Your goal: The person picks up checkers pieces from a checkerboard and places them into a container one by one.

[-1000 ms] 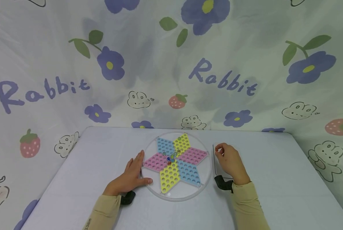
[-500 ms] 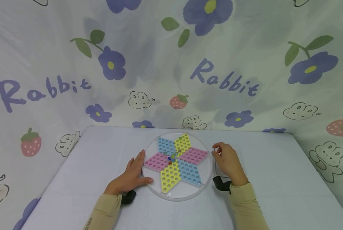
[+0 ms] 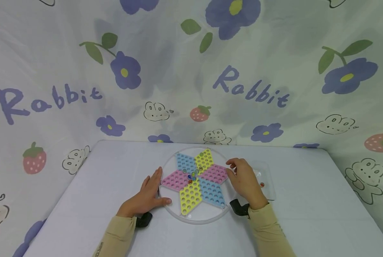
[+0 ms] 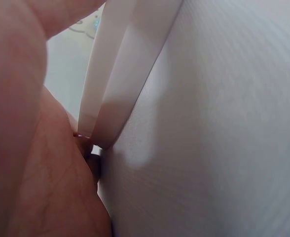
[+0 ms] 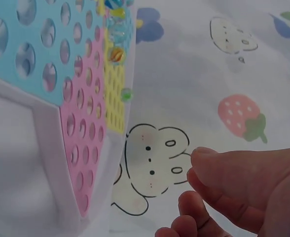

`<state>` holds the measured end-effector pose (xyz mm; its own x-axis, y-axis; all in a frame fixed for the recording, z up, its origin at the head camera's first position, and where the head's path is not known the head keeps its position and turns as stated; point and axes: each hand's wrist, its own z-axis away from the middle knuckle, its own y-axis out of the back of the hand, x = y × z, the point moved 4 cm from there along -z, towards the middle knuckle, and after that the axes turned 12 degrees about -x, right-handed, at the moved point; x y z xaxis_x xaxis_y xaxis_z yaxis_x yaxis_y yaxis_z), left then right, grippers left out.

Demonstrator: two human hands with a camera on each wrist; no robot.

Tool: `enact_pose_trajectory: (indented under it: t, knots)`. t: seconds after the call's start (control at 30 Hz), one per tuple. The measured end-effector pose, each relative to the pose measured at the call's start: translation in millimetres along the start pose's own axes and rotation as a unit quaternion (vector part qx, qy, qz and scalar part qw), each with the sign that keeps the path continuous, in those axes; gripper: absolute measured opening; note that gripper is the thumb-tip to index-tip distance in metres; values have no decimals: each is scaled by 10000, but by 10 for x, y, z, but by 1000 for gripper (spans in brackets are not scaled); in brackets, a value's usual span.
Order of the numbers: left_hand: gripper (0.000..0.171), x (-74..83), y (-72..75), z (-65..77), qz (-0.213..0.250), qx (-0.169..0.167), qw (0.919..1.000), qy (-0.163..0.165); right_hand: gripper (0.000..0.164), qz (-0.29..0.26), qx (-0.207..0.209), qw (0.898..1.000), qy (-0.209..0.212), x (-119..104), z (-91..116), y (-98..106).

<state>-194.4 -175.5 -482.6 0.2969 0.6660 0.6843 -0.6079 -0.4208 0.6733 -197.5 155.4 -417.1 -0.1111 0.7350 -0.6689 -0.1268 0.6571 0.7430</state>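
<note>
A round Chinese checkers board (image 3: 190,197) with a pink, yellow and blue star lies on the table. Several glass marbles (image 3: 193,174) sit near the star's centre. My left hand (image 3: 149,196) rests flat along the board's left rim, fingers straight and thumb over the near edge; the left wrist view shows its palm beside the white rim (image 4: 123,74). At the board's right edge, my right hand (image 3: 247,182) hovers by a pink point. Its thumb and index tips meet in the right wrist view (image 5: 238,187); I cannot tell whether a marble is between them.
Right of the board, partly behind my right hand, lies a clear shallow tray (image 3: 270,194) holding a red marble (image 3: 262,185). A white cloth (image 3: 178,89) with flowers, rabbits and strawberries hangs behind the table (image 3: 307,200).
My right hand has moved left from over the clear tray to the board's right edge, uncovering the red marble in the tray. The left hand has stayed at the rim.
</note>
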Motion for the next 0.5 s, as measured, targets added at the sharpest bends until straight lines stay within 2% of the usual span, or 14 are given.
enact_pose_trajectory:
  t: [0.5]
  knots:
    - [116, 14, 3, 4, 18, -19, 10000, -46, 18, -117, -227, 9995, 158, -175, -138, -282]
